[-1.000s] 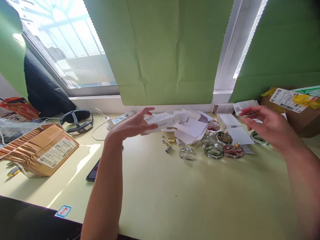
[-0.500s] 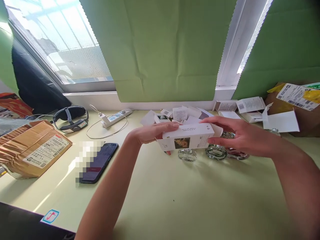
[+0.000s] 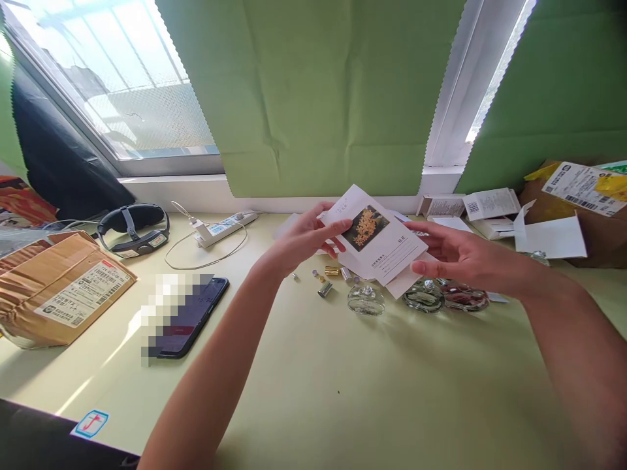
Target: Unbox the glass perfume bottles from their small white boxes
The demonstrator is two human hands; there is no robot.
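Observation:
A white cardboard box [image 3: 399, 254] with a photo of orange flowers is held tilted above the table, its broad printed face toward me. My left hand [image 3: 298, 245] grips its upper left side, thumb on the front and fingers behind. At the lower right end, my right hand [image 3: 460, 258] has its thumb on the box's flap, the other fingers partly hidden. Below the box stand a clear glass bottle [image 3: 366, 301], another glass bottle [image 3: 424, 297] and a reddish glass bottle [image 3: 466, 297]. A gold cap [image 3: 332, 270] and a silver cap [image 3: 324, 289] lie under my left hand.
White cartons [image 3: 492, 205] and a large brown box [image 3: 558, 228] sit at the back right. To the left are a phone [image 3: 198, 320], a power strip [image 3: 228, 228] with a cable, a black headset [image 3: 134, 232] and a brown parcel [image 3: 83, 294].
Both hands have turned the white box from lying level, narrow side toward me, to a tilted pose showing its broad flower-photo face. Small caps on the table have come into view.

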